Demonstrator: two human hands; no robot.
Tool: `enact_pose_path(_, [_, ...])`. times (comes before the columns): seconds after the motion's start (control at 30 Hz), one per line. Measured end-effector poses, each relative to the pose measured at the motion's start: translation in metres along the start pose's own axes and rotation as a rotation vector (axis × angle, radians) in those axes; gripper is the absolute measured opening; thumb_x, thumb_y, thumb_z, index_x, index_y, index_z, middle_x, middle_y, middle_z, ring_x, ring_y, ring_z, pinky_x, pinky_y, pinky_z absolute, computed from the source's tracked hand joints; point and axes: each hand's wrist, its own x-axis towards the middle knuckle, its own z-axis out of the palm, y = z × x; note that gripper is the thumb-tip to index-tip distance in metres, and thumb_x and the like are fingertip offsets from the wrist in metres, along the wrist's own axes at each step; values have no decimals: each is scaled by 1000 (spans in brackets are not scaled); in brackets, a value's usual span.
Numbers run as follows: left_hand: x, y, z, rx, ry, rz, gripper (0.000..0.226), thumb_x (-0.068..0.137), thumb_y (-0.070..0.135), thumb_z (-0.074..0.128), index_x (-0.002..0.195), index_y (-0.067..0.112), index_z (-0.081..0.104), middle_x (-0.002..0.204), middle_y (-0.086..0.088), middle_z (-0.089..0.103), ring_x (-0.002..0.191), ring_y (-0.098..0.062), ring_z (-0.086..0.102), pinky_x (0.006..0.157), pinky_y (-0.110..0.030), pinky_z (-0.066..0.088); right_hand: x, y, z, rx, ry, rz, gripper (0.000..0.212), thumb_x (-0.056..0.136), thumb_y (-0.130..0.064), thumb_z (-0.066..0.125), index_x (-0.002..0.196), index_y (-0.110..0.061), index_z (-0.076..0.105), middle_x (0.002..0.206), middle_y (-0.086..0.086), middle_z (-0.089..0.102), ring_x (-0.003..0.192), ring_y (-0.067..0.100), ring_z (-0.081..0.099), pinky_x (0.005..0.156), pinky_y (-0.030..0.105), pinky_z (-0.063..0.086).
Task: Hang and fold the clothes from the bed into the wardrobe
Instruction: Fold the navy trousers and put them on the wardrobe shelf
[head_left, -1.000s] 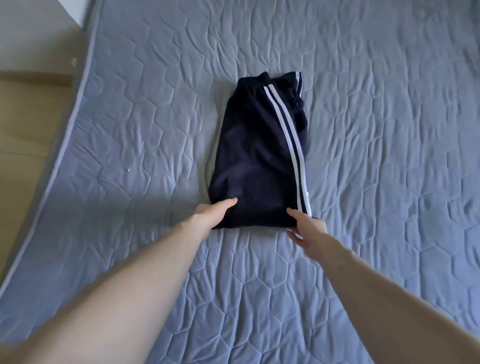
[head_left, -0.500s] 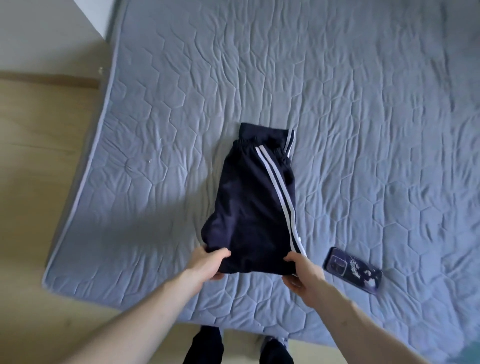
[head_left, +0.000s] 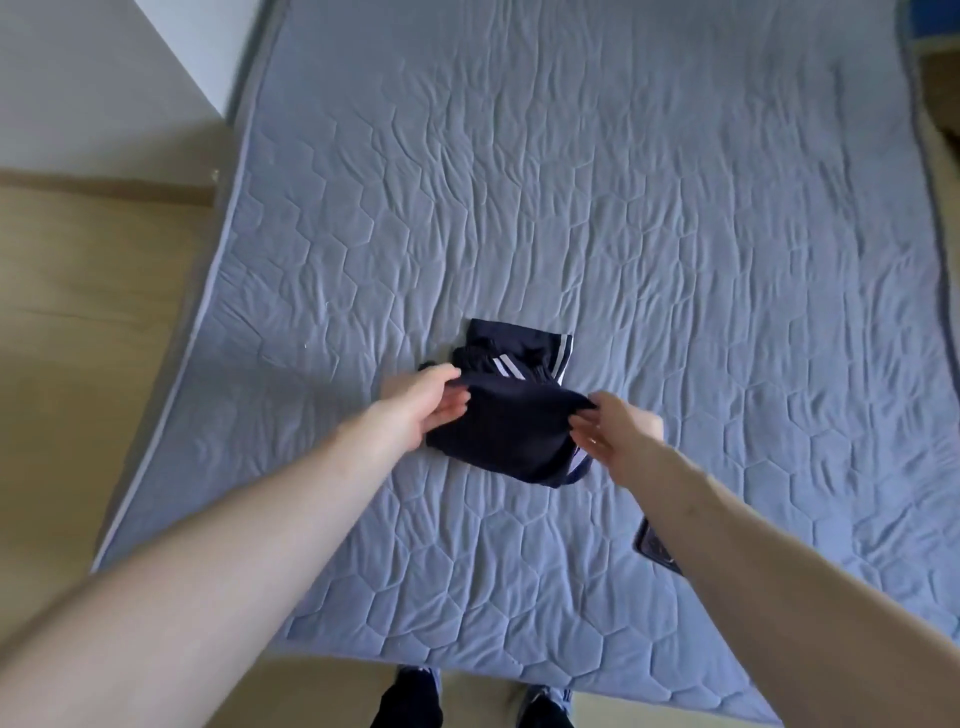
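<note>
Head view: navy striped trousers (head_left: 506, 436) on the bed (head_left: 623, 234) now folded over once more, near edge lifted toward waistband. Left hand (head_left: 423, 402) and right hand (head_left: 618, 431) each pinch that edge. Phone (head_left: 655, 552) beside right forearm.

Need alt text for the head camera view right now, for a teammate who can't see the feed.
Two bare hands, left hand and right hand, pinch the near edge of dark striped track pants and fold it over on a grey-blue quilted mattress. A phone lies partly hidden under the right forearm.
</note>
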Motion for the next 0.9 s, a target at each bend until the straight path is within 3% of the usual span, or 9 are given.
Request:
enact_pose_path(0.13, [51,32,18,37,-30,145,42,99,17,65,138,6,55,109,-5,70,92,-19,73,67,-27,62,38,-32,25,-22,25,-151,27,92,-4,62,119,-2,66,91,9,71,59,14,72,49,25,57])
enact_pose_path(0.23, [82,20,15,365,69,251,65,88,26,75,147,15,49,128,-5,65,106,-18,65,90,-29,54,64,-22,26,-380,94,-341,66,86,-16,67,148,-19,45,121,-2,69,95,19,70,77,33,59])
enact_pose_path(0.37, [114,-28,1,592,118,212,99,73,44,85,155,18,36,150,-2,49,128,-21,54,90,-26,37,98,20,18,-704,30,-467,94,79,-40,81,157,-26,31,148,-6,54,131,21,55,90,27,42])
enact_pose_path(0.43, [132,-47,-5,571,95,157,112,67,52,86,158,19,29,151,-1,48,131,-21,53,91,-28,38,116,36,22,-716,-16,-429,102,75,-50,84,158,-28,29,144,-6,54,129,22,56,91,26,43])
enact_pose_path(0.5, [148,-59,-4,521,66,134,113,58,59,88,151,18,38,137,5,59,115,-14,63,84,-24,45,134,45,28,-690,-45,-418,96,73,-56,84,152,-32,35,130,-13,58,116,20,60,83,27,48])
enact_pose_path(0.57, [163,-64,1,444,35,151,101,51,60,91,135,20,52,114,11,69,94,-7,69,70,-23,52,151,49,37,-632,-74,-432,86,72,-58,82,145,-35,42,127,-14,63,115,18,62,92,34,51])
enact_pose_path(0.63, [177,-66,6,397,-14,169,94,46,60,93,127,24,59,110,9,74,94,-11,73,77,-31,60,164,51,42,-553,-81,-437,83,70,-59,83,140,-37,43,125,-15,65,115,16,63,101,38,51])
enact_pose_path(0.73, [189,-66,8,348,-80,170,94,49,59,94,130,28,60,116,6,75,98,-17,75,89,-41,61,181,55,44,-476,-88,-450,69,66,-56,86,120,-37,48,115,-15,67,105,12,67,97,42,56])
enact_pose_path(0.9, [196,-65,17,328,-260,135,66,66,52,89,125,36,66,108,9,78,96,-18,77,91,-39,59,194,53,37,-333,-238,-372,58,62,-49,93,113,-45,65,104,-17,77,93,6,76,84,33,60])
